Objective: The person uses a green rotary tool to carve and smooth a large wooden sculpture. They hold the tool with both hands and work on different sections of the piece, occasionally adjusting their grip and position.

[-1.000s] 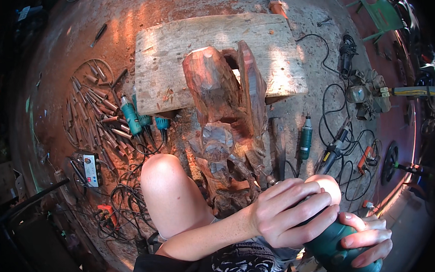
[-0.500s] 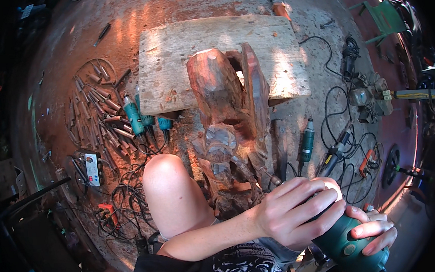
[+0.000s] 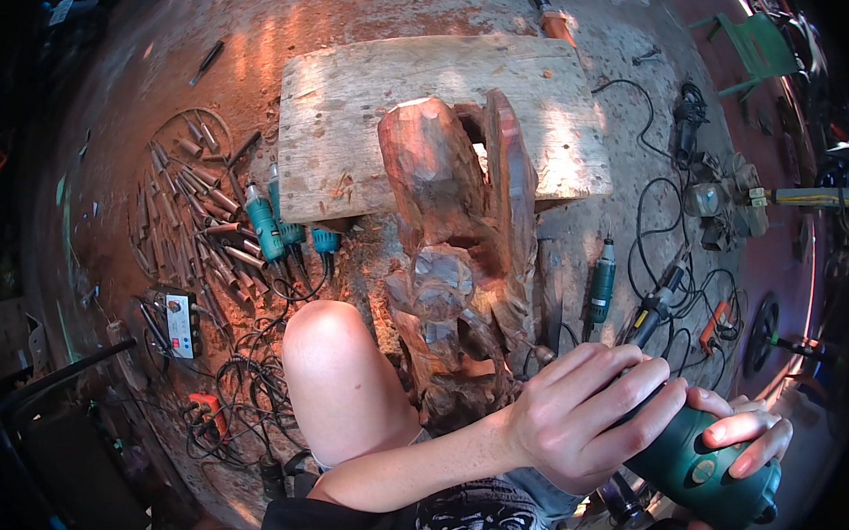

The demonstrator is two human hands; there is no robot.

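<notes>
Left hand: the left hand [image 3: 584, 415] lies over the front of the green power tool [image 3: 699, 467], fingers curled down on it, at 5 o'clock.
Right hand: the right hand [image 3: 746, 435] wraps the tool's rear body, fingers closed round it.
Power tool: held by both hands, just beside the lower end of the carving.
Carving: a reddish wood carving [image 3: 457, 234] leans from the floor onto the plank worktop [image 3: 338, 124], at centre.
Chisels: a fan of chisels [image 3: 188, 207] lies loose on the floor at 9 o'clock.
Teal tools: three teal power tools [image 3: 286, 230] lie beside the chisels.
</notes>
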